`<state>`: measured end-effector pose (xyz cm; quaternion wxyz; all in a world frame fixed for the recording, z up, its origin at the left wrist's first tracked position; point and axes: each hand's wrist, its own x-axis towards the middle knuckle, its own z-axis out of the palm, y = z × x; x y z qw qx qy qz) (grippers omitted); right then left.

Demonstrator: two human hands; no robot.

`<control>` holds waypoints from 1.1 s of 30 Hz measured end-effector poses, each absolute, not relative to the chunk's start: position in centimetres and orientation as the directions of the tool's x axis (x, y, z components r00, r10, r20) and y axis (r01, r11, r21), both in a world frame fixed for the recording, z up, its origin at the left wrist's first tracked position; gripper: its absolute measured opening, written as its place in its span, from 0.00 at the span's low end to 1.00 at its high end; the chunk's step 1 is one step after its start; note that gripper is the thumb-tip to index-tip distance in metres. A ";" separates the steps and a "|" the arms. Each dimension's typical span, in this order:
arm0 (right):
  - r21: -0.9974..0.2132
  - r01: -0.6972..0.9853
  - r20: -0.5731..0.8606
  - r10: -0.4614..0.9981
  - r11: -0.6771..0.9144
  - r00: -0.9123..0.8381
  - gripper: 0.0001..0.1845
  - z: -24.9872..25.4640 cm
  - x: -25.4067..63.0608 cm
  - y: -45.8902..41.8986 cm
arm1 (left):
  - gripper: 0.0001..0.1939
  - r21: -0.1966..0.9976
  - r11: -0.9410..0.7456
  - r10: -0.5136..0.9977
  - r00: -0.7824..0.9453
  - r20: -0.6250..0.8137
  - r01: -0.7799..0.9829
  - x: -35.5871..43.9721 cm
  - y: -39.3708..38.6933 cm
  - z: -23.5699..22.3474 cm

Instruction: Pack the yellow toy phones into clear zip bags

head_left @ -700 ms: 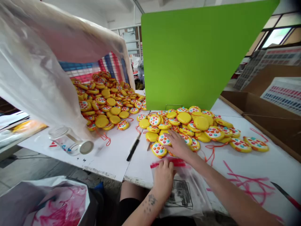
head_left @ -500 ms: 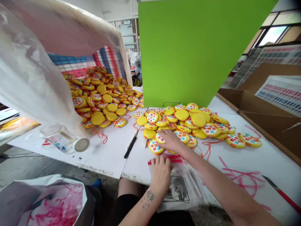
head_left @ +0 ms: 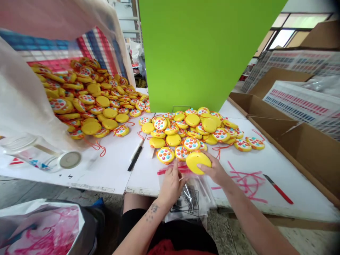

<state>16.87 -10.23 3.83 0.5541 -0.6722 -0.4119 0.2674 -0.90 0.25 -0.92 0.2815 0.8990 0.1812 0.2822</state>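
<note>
Head camera: the right hand [head_left: 216, 171] holds a yellow toy [head_left: 198, 162], plain side up, between thumb and fingers. At the toy's eight o'clock, the left hand [head_left: 171, 186] lies over a plastic bag [head_left: 204, 194], index finger extended; whether it pinches the bag, one cannot tell. Similar toys [head_left: 192, 120] are heaped at twelve.

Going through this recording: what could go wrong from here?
The right grip holds a yellow piece by one side only, so it might slip. The red-handled knife lies loose on the table, to the right of the right forearm, which could brush it. The jar lies on its side near the table's front edge and might get knocked off.
</note>
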 end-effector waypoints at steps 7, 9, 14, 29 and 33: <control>-0.964 0.253 0.077 0.821 -0.084 0.566 0.29 2.8 16.0 -10.1 | 0.10 0.380 -0.904 0.355 0.842 0.407 0.197 -0.9 0.2 -0.4; -0.921 0.371 0.129 0.804 -0.121 0.581 0.29 2.6 16.1 -9.4 | 0.09 0.359 -0.913 0.347 0.828 0.440 0.192 -0.9 0.1 -0.6; -0.839 0.519 0.142 0.855 -0.162 0.498 0.22 1.8 15.4 -7.9 | 0.04 0.457 -0.877 0.396 0.767 0.506 0.151 -1.3 0.0 -0.7; -0.619 0.635 -0.023 0.818 -0.463 0.574 0.26 2.1 14.8 -12.6 | 0.05 0.620 -0.763 0.543 0.702 0.462 0.182 -0.5 0.2 -0.6; -0.681 0.630 0.072 0.822 -0.373 0.565 0.27 0.1 14.8 -13.8 | 0.04 0.756 -0.645 0.487 0.821 0.299 0.108 -0.6 0.4 0.9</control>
